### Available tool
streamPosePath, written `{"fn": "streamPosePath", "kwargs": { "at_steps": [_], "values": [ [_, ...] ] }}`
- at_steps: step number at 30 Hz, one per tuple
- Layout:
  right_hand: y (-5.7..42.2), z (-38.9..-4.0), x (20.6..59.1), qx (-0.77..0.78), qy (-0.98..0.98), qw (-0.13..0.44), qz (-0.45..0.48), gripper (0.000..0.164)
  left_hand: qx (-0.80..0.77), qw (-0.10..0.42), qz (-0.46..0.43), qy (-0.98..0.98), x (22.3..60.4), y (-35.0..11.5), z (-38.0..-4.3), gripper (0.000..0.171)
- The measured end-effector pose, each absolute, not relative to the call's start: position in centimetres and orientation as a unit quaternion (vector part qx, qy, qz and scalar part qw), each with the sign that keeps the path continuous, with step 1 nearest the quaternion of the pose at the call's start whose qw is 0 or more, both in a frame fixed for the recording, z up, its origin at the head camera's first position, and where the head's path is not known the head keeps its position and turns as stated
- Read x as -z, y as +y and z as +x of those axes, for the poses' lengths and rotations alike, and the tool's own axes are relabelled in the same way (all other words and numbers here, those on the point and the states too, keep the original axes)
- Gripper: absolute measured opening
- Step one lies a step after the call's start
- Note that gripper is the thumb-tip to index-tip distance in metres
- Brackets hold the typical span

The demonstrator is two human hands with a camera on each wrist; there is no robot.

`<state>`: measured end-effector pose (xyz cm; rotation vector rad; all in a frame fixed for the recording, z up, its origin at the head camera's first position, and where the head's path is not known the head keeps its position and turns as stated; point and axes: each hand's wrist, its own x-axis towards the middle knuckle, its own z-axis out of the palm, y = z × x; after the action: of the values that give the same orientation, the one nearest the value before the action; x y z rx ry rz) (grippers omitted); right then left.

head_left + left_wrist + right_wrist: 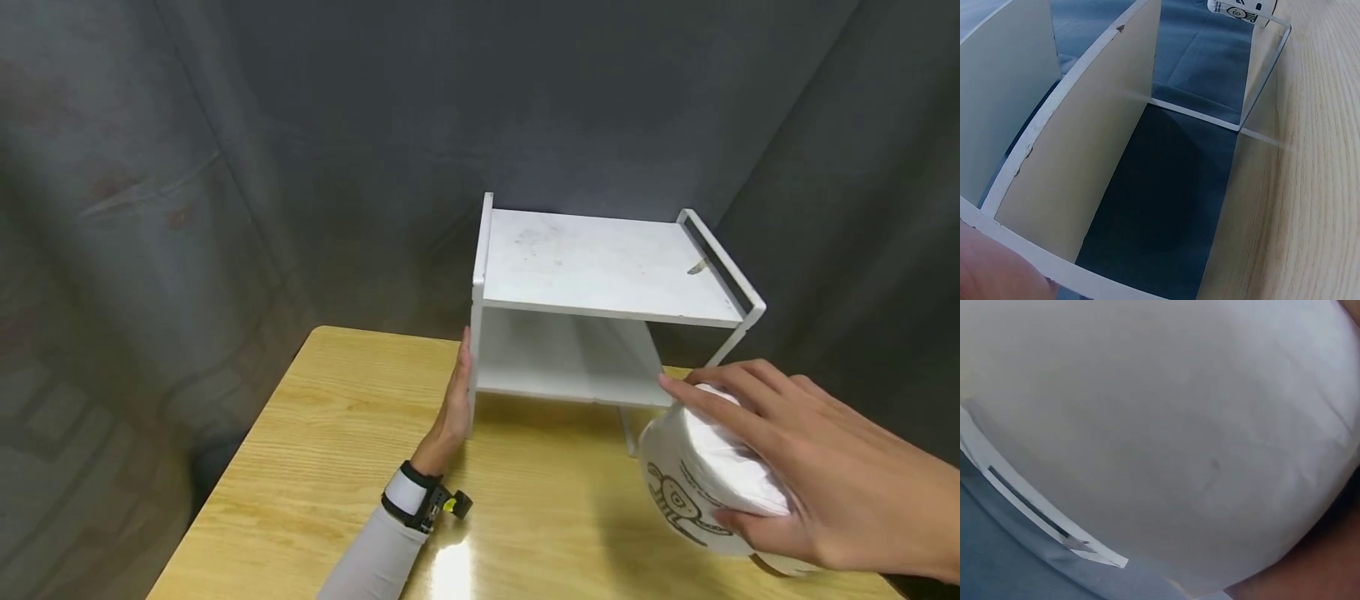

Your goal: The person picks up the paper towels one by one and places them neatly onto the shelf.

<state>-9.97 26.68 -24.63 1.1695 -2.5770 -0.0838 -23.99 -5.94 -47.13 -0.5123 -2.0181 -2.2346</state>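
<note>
A white two-tier shelf (611,267) stands on the wooden table. Against its left side panel, my left hand (450,408) rests with straight fingers. Part of that hand (997,269) shows at the panel's edge in the left wrist view. My right hand (780,450) grips a white wrapped roll (675,492) with a line-drawn cartoon print, fingers over its far side and thumb on the near side. The roll is tilted, in front of the shelf's right leg in the head view. Its pale, creased surface (1166,425) fills most of the right wrist view.
Below the right hand, a second pale round object (787,567) is partly hidden. The wooden table (330,433) extends left of the shelf and toward me. A dark grey curtain (375,167) hangs behind and at both sides. The shelf's top board has raised side rails.
</note>
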Motion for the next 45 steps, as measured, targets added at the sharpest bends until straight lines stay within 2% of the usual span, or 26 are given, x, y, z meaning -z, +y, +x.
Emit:
{"fn": "streamPosePath", "kwargs": {
  "at_steps": [6, 16, 28, 35, 45],
  "values": [
    [26.3, -10.5, 22.9, 0.038, -0.9, 0.136, 0.413, 0.105, 0.732, 0.046, -0.162, -0.66, 47.3, -5.9, -23.9, 0.084],
    [26.0, -11.0, 20.9, 0.017, -0.887, 0.138, 0.439, 0.106, 0.729, 0.04, -0.163, -0.664, 47.0, -5.9, -24.0, 0.082],
    [25.7, -12.8, 18.2, 0.001, -0.878, 0.142, 0.456, 0.12, 0.73, 0.041, -0.161, -0.663, 46.8, -5.5, -23.7, 0.084],
    [26.1, -13.7, 17.0, 0.01, -0.89, 0.138, 0.434, 0.125, 0.728, 0.041, -0.164, -0.665, 46.7, -5.3, -23.8, 0.084],
    [25.8, -15.3, 15.5, -0.005, -0.889, 0.136, 0.438, 0.124, 0.724, 0.047, -0.169, -0.667, 46.7, -5.3, -23.9, 0.085]
  ]
}}
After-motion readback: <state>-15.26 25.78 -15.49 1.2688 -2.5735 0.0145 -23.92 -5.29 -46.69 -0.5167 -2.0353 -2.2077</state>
